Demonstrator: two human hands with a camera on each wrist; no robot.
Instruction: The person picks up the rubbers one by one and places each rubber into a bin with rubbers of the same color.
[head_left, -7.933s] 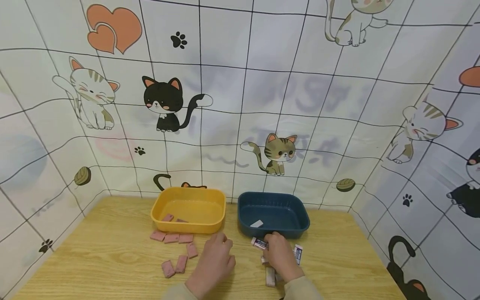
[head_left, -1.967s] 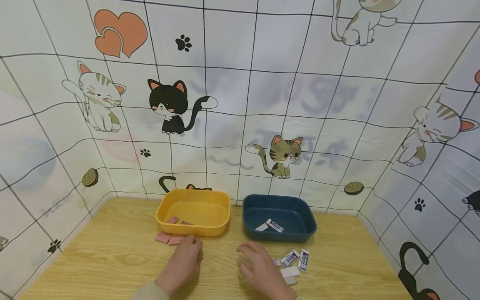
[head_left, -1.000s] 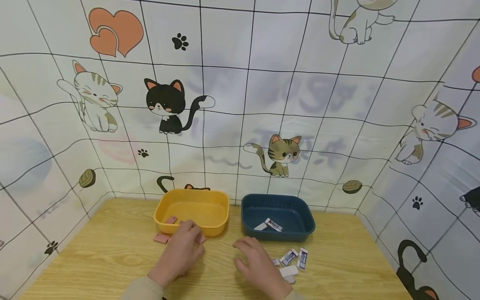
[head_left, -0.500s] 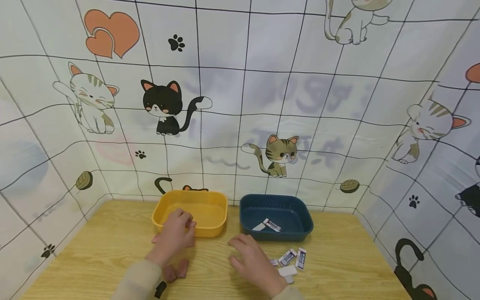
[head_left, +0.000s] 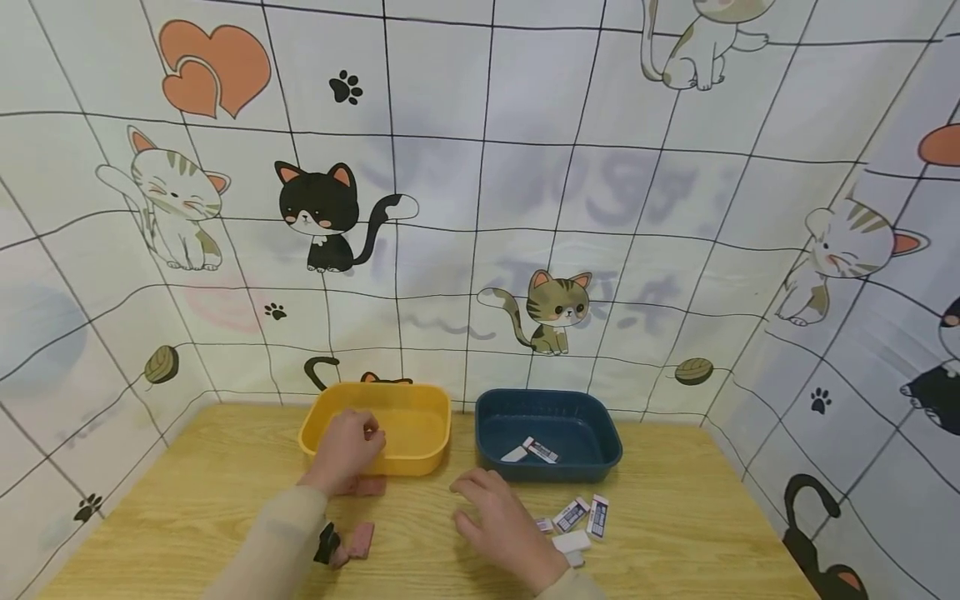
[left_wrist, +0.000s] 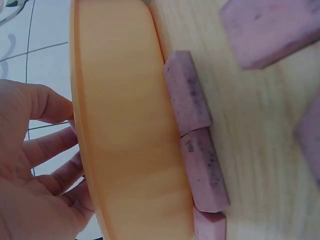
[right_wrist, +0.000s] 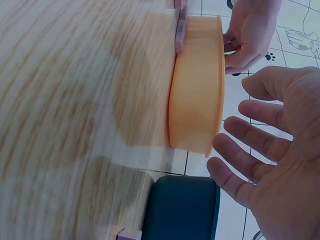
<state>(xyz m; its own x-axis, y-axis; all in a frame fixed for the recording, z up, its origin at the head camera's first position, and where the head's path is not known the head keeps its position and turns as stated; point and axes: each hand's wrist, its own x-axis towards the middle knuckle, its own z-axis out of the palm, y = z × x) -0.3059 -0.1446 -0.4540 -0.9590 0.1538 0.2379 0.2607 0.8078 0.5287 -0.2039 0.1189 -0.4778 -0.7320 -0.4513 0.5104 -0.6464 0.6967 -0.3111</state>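
Observation:
My left hand [head_left: 347, 450] reaches over the near wall of a yellow bin [head_left: 416, 460]. In the left wrist view its thumb and fingers bend down behind the rim, which hides the fingertips; I cannot tell whether a block is between them. Small pink blocks [left_wrist: 187, 92] lie in a row against the outside of that wall. More pink blocks [head_left: 362, 540] lie nearer me, partly behind the left sleeve. My right hand [head_left: 498, 521] hovers over the table between the bins, holding nothing, fingers spread and slightly bent in the right wrist view.
A dark blue bin [head_left: 551, 472] stands right of the yellow one, with two white erasers [head_left: 540, 451] inside. Several erasers [head_left: 572, 515], some in printed sleeves, lie before it. A cat-print sheet [head_left: 442, 250] hangs behind the wooden table [head_left: 675, 517].
My left hand took a pink block from the table near the yellow bin, lifted it over the rim and moved inside the bin. An eraser joined the blue bin earlier; the right hand barely moved since.

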